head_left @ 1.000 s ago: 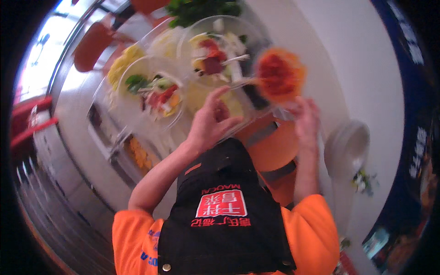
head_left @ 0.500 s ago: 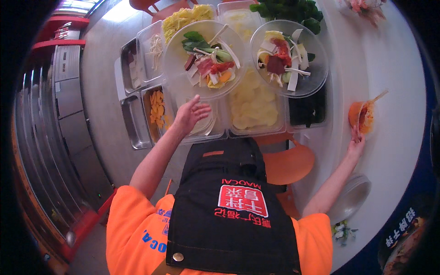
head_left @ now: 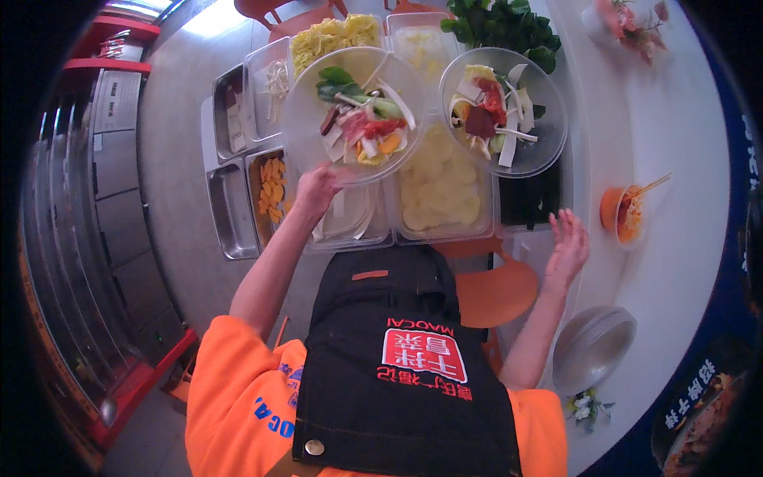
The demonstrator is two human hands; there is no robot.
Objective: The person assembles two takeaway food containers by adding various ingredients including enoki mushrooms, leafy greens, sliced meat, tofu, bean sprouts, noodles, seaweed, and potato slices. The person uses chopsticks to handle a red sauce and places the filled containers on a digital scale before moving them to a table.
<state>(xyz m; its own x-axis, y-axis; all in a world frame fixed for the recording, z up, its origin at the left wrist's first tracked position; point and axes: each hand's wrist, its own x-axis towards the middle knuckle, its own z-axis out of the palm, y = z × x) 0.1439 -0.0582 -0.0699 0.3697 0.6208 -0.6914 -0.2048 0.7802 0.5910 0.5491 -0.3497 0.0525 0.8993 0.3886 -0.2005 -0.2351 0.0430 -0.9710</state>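
Note:
Two clear round bowls stand on top of several food tubs. In the larger left bowl (head_left: 310, 119) lie green leaves, white strips, pale meat and red pieces; the right bowl (head_left: 556, 127) holds a similar mix. My left hand (head_left: 319, 191) is at the near-left rim of the left bowl, seeming to pinch it; the fingertips are blurred. Over the near side of the dark-filled tub (head_left: 524, 199), my right hand (head_left: 567, 246) is raised and open, fingers apart and empty. A small tub of orange-red food (head_left: 626, 215) with thin sticks in it sits to its right.
Under and around the bowls are tubs of shredded yellow leaves (head_left: 338, 40), pale slices (head_left: 441, 187), white sheets (head_left: 350, 215) and orange pieces (head_left: 272, 187). Leafy greens (head_left: 509, 32) lie behind. Stacked clear bowls (head_left: 594, 350) rest on the right counter; an orange chair (head_left: 497, 290) stands below.
My right hand has let go of the tub of orange-red food and moved left, opening. My left hand has gone from open beneath the left bowl to its rim.

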